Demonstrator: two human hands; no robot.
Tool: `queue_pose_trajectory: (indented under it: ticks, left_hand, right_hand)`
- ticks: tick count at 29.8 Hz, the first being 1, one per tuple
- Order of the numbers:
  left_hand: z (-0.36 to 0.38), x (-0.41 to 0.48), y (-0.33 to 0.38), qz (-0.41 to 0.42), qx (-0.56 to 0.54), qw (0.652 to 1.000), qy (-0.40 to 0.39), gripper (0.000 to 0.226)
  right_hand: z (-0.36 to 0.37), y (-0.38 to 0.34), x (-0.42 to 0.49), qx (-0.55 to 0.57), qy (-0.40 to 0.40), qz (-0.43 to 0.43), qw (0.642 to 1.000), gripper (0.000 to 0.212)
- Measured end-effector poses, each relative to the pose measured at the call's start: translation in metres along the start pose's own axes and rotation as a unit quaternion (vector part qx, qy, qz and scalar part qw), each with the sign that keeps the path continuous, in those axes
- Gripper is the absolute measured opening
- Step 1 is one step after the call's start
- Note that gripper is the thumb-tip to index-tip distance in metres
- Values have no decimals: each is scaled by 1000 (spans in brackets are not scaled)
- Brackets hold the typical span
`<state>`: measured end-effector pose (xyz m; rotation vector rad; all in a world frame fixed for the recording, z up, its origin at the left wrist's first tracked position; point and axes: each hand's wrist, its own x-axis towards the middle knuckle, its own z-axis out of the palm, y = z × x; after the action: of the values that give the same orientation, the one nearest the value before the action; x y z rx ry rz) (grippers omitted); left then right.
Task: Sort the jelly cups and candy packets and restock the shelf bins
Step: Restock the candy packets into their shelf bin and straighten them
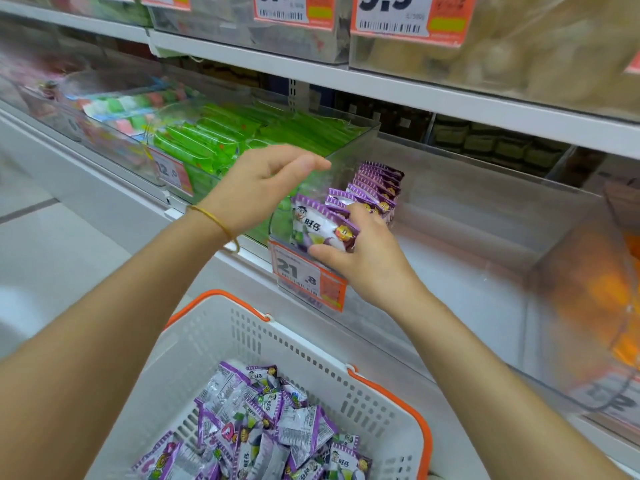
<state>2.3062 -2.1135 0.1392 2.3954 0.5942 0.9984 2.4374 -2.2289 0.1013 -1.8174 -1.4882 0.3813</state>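
Closest to the viewer sits a white plastic basket (311, 344) with orange handles (408, 403), holding a loose heap of purple candy packets (263, 427) that lie jumbled at all angles. Two bare forearms reach forward over the basket toward a shop shelf. On the right, the right hand (367, 261) grips a small stack of packets (322, 226) at the front edge of a clear shelf bin (467, 237); its thumb presses against the lower front of the stack and its fingers (363, 213) are curled round the back, clamped on the packets. The stack stands upright, its front showing a cartoon face and printed characters. Just behind it, inside the same bin, a row of matching packets (377, 188) stands on edge, one behind another, along the bin's left wall. A price tag (308, 275) reading 21.8 hangs on the front of the bin, just below the thumb. The left hand (256, 192) hovers above and to the left of the stack, palm down, its fingers straight, close together and holding nothing; a thin gold band (218, 220) circles its wrist. Left of the clear bin, a neighbouring bin is filled with green packets (207, 140). To the far right, blurred orange goods (606, 289) show through another bin. An upper shelf (381, 84) carries more bins with orange-edged price labels (408, 15).
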Motion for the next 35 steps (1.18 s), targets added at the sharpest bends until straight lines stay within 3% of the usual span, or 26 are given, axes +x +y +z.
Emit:
queue_pose_trajectory:
  ticks: [3, 5, 7, 11, 15, 18, 20, 26, 29, 32, 35]
  left_hand:
    - [7, -15, 5, 47, 91, 990, -99, 39]
    - [10, -19, -1, 54, 133, 984, -106, 46]
    - [7, -19, -5, 58, 129, 987, -79, 45]
    - [3, -20, -6, 90, 135, 985, -66, 42]
    - [3, -16, 7, 15, 142, 984, -102, 59]
    - [6, -6, 15, 9, 202, 971, -131, 58]
    - [6, 0, 17, 0, 210, 966, -150, 43]
    - [1, 6, 20, -11, 184, 961, -206, 31]
    - [3, 4, 20, -7, 187, 961, -203, 30]
    - [6, 1, 19, 5, 172, 968, -185, 28]
    - [8, 0, 19, 18, 165, 968, -187, 27]
  right_hand:
    - [-6, -2, 0, 77, -66, 24, 995, 32]
    - [-21, -6, -3, 224, -111, 120, 961, 16]
    - [-30, -4, 0, 299, -103, 185, 930, 20]
    - [-23, 7, 6, 178, -52, 132, 974, 23]
    - [-14, 18, 11, 92, -31, 96, 991, 10]
    - [-13, 12, 11, 21, -1, 64, 998, 24]
    - [-17, 9, 12, 23, -17, 64, 998, 23]
    - [-20, 6, 12, 49, -59, 75, 994, 21]
    - [-15, 9, 14, 52, -44, 78, 995, 18]
    - [-11, 14, 20, 36, -14, 91, 995, 35]
    - [-8, 17, 22, 46, 0, 99, 994, 33]
